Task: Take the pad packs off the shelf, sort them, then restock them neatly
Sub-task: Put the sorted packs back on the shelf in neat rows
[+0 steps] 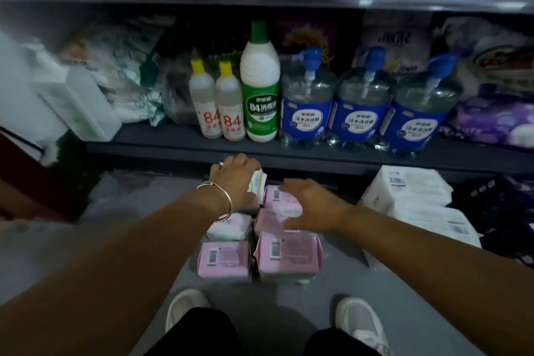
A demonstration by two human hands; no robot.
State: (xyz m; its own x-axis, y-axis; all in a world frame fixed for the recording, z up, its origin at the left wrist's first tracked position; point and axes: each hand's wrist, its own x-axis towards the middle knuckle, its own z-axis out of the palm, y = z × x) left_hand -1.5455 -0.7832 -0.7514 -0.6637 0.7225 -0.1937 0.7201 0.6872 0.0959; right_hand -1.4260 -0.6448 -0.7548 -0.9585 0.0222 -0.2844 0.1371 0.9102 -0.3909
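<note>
Shelf (185, 141) – 3 blue pump jugs (359, 107), green bottle (260, 95), 2 sm. yellow-capped bottles (216, 101).

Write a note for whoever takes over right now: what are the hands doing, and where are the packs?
Left hand: grips a white pack at the far end of the group.
Right hand: open, resting on the pink packs.
Packs: on the floor below the shelf, in two rows, pink and white; more white packs are stacked at right.
Done: packs are off the shelf and mostly grouped.
Left: finish sorting, then restock them neatly.
</note>
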